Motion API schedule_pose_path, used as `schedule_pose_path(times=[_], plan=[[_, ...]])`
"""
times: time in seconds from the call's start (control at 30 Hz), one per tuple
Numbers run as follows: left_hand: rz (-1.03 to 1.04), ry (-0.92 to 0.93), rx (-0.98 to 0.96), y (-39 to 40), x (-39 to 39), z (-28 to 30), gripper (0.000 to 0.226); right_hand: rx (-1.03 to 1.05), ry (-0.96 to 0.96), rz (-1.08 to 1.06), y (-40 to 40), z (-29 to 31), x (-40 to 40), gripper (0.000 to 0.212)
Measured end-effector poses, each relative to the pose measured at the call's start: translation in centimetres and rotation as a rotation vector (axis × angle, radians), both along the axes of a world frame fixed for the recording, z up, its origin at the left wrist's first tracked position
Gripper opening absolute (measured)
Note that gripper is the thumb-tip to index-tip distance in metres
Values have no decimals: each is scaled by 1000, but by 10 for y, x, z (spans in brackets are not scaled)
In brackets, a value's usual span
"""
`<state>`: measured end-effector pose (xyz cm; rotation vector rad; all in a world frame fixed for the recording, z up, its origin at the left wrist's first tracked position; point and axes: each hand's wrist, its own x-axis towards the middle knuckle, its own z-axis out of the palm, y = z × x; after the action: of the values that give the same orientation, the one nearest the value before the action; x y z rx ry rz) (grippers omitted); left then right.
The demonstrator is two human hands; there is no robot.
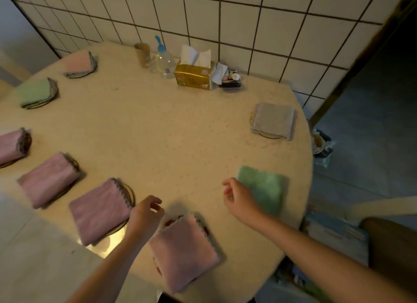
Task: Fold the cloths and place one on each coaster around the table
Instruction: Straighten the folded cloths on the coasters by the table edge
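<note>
Nearest on the worktop (169, 133), a folded pink cloth (184, 253) lies between both hands. Left hand (144, 217): fingers loosely curled, empty. Right hand (240, 201): fingers spread, beside a green cloth (266, 187). Beyond the pink cloth stand a tissue pack (194, 76), bottle (164, 61) and cup (142, 53).

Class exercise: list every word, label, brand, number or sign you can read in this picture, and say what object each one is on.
No text here can be read.
Gold tissue pack: a small red and white mark on its front, too blurred to read.
Clear plastic bottle: a small label low on it, too small to read.
Folded cloths, table and wall tiles: no writing visible.
</note>
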<state>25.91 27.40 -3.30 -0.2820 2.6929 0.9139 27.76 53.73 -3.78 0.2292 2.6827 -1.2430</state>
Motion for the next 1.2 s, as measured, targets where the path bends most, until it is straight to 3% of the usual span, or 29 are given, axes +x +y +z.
schedule_pose_path(times=[0.13, 0.23, 0.37, 0.47, 0.67, 0.73, 0.83, 0.9, 1.0, 1.07, 1.2], plan=[[113, 85, 19, -82, -2, -17, 11, 2, -211, 32, -75, -15, 37, 26], [259, 97, -32, -129, -3, -21, 5, 143, -318, -28, -97, -19, 47, 34], [386, 6, -63, -185, -4, -23, 25, 284, -392, -178, -121, -14, 46, 43], [503, -111, 73, -200, -5, -26, 49, 274, -454, -274, -127, -6, 46, 45], [645, -273, 242, -199, -16, -32, 40, 107, -534, -345, -128, 2, 48, 60], [701, -320, 312, -198, -19, -30, 35, 54, -535, -317, -128, 8, 50, 52], [756, -343, 382, -198, -22, -26, 35, -64, -483, -253, -129, 16, 54, 13], [739, -307, 491, -200, -24, -21, 30, -214, -490, -257, -129, 22, 57, 10], [623, -259, 812, -201, -29, -3, 9, -583, -504, -424, -132, 25, 61, 23], [456, -279, 924, -201, -38, 8, 16, -769, -488, -574, -137, 20, 66, 32], [220, -362, 711, -212, -62, 1, 14, -708, -528, -691, -149, 4, 81, 36]])
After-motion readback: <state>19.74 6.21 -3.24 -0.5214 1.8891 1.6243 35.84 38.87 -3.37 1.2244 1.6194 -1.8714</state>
